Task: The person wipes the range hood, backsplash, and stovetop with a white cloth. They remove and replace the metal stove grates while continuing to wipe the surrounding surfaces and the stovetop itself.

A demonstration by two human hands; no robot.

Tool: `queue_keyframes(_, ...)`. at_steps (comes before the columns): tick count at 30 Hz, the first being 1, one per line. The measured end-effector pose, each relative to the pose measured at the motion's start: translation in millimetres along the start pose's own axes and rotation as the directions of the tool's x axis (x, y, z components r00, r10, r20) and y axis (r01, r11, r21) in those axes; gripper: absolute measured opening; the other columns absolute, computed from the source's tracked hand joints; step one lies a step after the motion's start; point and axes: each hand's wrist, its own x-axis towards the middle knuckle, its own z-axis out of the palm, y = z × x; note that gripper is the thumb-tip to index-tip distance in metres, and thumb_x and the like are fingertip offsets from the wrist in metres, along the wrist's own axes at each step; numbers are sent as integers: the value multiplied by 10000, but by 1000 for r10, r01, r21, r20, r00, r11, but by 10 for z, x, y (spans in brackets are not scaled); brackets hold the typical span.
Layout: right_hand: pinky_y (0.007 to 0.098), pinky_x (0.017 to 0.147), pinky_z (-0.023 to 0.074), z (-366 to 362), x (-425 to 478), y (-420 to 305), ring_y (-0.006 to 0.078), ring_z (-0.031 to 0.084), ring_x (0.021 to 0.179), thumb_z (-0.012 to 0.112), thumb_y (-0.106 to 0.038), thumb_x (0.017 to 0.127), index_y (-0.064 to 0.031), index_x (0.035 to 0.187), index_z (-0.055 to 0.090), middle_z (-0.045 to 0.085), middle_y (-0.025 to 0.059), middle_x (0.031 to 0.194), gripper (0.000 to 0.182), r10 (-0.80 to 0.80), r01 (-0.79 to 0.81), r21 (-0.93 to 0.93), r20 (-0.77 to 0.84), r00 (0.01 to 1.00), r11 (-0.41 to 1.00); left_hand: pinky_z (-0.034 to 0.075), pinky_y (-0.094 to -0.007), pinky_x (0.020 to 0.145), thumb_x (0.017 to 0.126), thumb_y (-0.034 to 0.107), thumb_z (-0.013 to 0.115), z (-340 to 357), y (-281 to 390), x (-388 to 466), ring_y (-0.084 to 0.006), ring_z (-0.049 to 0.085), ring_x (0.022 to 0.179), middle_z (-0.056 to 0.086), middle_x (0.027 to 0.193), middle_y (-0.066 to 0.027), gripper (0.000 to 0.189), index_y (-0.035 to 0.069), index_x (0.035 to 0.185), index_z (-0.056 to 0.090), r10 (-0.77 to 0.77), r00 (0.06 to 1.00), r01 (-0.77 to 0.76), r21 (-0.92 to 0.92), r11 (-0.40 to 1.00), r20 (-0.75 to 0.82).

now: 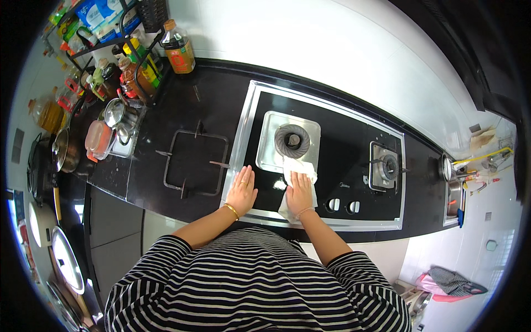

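My right hand (299,193) lies flat on a white cloth (309,167), pressing it on the black glass gas hob (336,124) just in front of the left burner (292,141). The cloth's upper edge overlaps the square metal drip plate (265,155) around that burner. My left hand (242,191) rests palm down on the hob's left metal edge, fingers together, holding nothing. Left of it, a square pan support (196,132) lies on the dark countertop. Two control knobs (333,204) are to the right of my right hand.
A soy sauce bottle (179,50) stands at the back left beside a black rack (153,93) of bottles. Metal pots (120,112) and a plastic container (98,137) sit at the left. The right burner (389,167) keeps its support; a sink (454,199) lies beyond.
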Motion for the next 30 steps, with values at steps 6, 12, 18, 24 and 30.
queue_keyframes(6, 489, 1054, 197, -32, 272, 201, 381, 287, 1266, 448, -196, 822, 15, 1289, 368, 366, 217, 1327, 519, 123, -122, 45, -32, 992, 992, 156, -451, 1092, 852, 228, 496, 113, 60, 432, -345, 156, 1348, 176, 1439, -222, 613, -70, 1336, 267, -96, 995, 97, 83, 992, -21)
queue_keyframes(12, 495, 1046, 210, -133, 689, 694, 366, 295, 1264, 431, -187, 811, 49, 1214, 435, 385, 206, 1316, 468, 68, -71, 44, 65, 996, 997, 110, -452, 1101, 862, 196, 479, 263, 45, 603, -339, 132, 1356, 154, 1447, -218, 632, -48, 1369, 192, -195, 981, 193, 98, 976, 13)
queue_keyframes(18, 491, 1028, 222, -460, 1113, 1013, 351, 313, 1248, 385, -184, 813, 31, 1186, 468, 397, 189, 1307, 438, -131, 99, 155, 212, 969, 983, 65, -424, 1113, 886, 226, 408, 185, 102, 649, -319, 94, 1367, 125, 1459, -209, 612, -57, 1374, 169, -253, 959, 226, 197, 954, 128)
queue_keyframes(24, 464, 1079, 116, -496, 1736, 1311, 301, 192, 1346, 302, -227, 881, -76, 1340, 367, 270, 129, 1434, 487, -303, 209, 284, 347, 888, 936, 83, -427, 1111, 882, 209, 407, 175, 126, 673, -322, 104, 1365, 137, 1457, -207, 600, -54, 1371, 181, -259, 959, 228, 223, 948, 119)
queue_keyframes(30, 444, 1094, 28, -411, 2449, 1180, 258, 90, 1381, 254, -274, 902, -201, 1404, 292, 153, 61, 1492, 508, -477, 376, 302, 434, 764, 876, 95, -427, 1110, 877, 194, 414, 161, 132, 679, -320, 127, 1361, 170, 1449, -204, 585, -51, 1365, 206, -258, 961, 239, 173, 956, 101)
